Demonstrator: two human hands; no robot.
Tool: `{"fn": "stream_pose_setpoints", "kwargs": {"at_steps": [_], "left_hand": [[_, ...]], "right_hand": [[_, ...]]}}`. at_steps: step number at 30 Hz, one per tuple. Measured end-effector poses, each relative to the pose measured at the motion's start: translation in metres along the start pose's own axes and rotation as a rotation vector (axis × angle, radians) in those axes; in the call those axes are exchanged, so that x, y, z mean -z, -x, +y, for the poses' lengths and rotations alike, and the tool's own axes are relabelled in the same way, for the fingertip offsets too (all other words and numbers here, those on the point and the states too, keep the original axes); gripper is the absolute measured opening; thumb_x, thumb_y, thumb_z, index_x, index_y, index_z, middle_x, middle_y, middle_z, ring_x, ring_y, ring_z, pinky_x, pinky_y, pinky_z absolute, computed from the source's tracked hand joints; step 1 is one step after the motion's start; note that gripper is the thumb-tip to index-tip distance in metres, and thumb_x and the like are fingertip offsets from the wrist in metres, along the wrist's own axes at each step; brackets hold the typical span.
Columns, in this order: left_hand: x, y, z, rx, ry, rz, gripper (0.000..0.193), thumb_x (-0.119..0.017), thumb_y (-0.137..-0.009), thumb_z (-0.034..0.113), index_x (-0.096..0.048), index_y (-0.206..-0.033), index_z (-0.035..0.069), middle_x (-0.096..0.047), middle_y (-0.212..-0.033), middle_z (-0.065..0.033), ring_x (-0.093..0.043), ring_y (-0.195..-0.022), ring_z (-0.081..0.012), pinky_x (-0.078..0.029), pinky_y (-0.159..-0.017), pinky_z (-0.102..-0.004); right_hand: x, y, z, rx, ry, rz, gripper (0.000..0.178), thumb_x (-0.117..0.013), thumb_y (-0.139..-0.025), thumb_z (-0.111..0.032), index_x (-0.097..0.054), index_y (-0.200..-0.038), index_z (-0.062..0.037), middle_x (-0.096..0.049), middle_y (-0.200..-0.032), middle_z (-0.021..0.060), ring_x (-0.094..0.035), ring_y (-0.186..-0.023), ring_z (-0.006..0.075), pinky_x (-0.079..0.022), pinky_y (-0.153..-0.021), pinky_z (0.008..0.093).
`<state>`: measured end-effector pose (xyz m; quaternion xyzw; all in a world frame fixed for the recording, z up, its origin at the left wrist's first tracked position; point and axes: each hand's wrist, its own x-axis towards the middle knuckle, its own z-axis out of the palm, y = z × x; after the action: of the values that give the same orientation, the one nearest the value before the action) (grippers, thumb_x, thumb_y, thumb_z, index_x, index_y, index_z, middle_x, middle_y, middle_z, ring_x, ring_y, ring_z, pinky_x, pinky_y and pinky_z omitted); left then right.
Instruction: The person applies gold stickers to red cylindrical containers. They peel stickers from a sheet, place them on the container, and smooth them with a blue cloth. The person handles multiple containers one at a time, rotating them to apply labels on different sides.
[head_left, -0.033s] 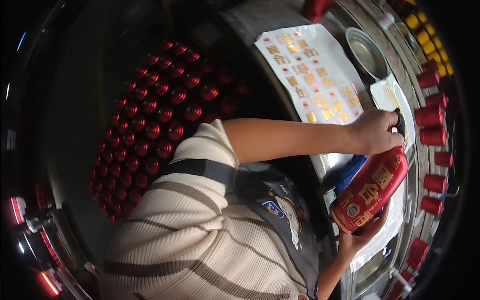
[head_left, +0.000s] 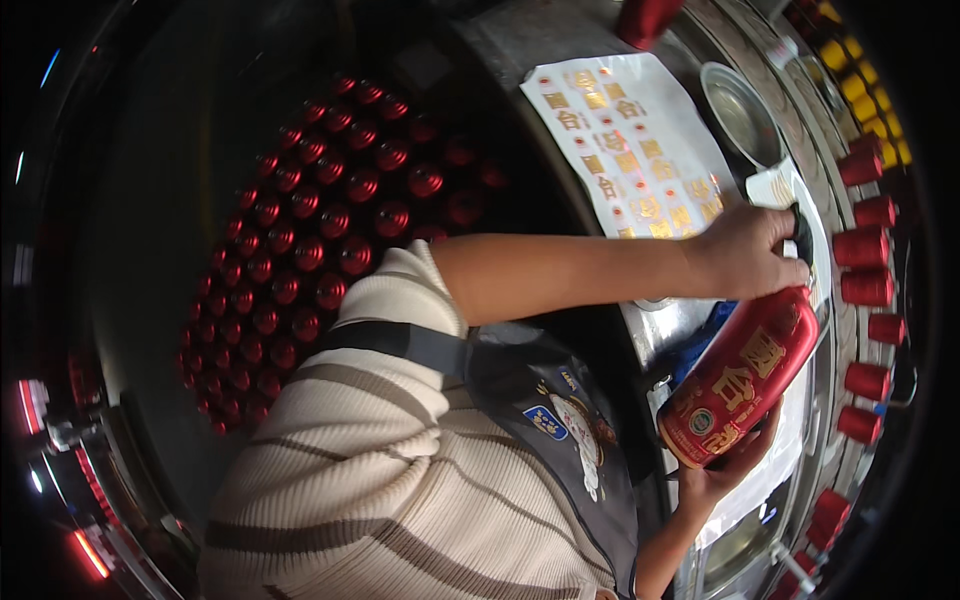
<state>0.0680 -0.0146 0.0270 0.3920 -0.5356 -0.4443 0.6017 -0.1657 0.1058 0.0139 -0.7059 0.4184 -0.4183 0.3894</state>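
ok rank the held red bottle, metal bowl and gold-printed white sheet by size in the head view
1. Gold-printed white sheet
2. Red bottle, though nearness to the camera may enlarge it
3. Metal bowl

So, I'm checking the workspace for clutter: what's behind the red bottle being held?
Beyond the red bottle, something blue shows at upper left and white sheeting at lower right. Whatever lies directly behind is covered, including part of the right hand.
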Motion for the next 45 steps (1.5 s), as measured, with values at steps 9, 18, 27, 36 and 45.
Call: {"fn": "stream_pose_setpoints", "kwargs": {"at_steps": [9,18,27,36,45], "left_hand": [[0.170,0.116,0.157,-0.101,-0.516,0.224,0.028,-0.080,-0.085,0.027,-0.075,-0.100,0.005,-0.073,-0.092,-0.0049,-0.066,-0.082,-0.0119,-0.051,-0.074,-0.0275],[0.138,0.394,0.290,0.319,-1.630,1.182,0.032,-0.080,-0.085,0.031,-0.070,-0.086,0.001,-0.073,-0.096,-0.0117,-0.065,-0.079,-0.0144,-0.049,-0.068,-0.0333],[0.160,0.719,0.258,1.282,-2.190,1.623,0.028,-0.074,-0.083,0.031,-0.069,-0.084,0.004,-0.068,-0.093,-0.0147,-0.064,-0.089,-0.0375,-0.051,-0.075,-0.0493],[0.197,0.889,0.133,1.886,-1.432,2.012,0.031,-0.067,-0.088,0.041,-0.075,-0.099,0.013,-0.072,-0.103,-0.0116,-0.067,-0.102,-0.0329,-0.055,-0.083,-0.0457],[0.221,0.956,0.053,1.735,-1.096,2.235,0.029,-0.068,-0.088,0.036,-0.075,-0.101,0.011,-0.073,-0.105,-0.0142,-0.070,-0.097,-0.0361,-0.056,-0.082,-0.0467]], "right_hand": [[-0.085,-0.131,-0.052,0.619,0.057,-0.739,0.101,-0.086,-0.071,-0.025,-0.031,-0.152,0.0002,-0.046,-0.148,0.0209,-0.059,-0.123,0.0352,-0.052,-0.093,0.0391],[-0.147,-0.114,-0.080,0.457,0.196,-1.037,0.084,-0.075,-0.074,0.005,-0.040,-0.150,-0.0051,-0.053,-0.145,0.0188,-0.055,-0.129,0.0368,-0.050,-0.102,0.0404],[-0.118,-0.095,-0.056,0.596,0.488,-1.256,0.044,-0.070,-0.080,-0.002,-0.062,-0.123,0.0011,-0.067,-0.109,0.0225,-0.068,-0.098,0.0406,-0.056,-0.085,0.0427],[-0.155,-0.043,0.006,0.671,1.894,-1.657,0.028,-0.057,-0.091,-0.023,-0.073,-0.112,-0.0123,-0.069,-0.118,0.0105,-0.070,-0.099,0.0239,-0.055,-0.075,0.0357],[-0.161,-0.040,0.026,0.508,2.144,-1.672,0.036,-0.048,-0.099,-0.024,-0.070,-0.124,-0.0094,-0.065,-0.132,0.0098,-0.065,-0.116,0.0233,-0.051,-0.088,0.0385]]}}
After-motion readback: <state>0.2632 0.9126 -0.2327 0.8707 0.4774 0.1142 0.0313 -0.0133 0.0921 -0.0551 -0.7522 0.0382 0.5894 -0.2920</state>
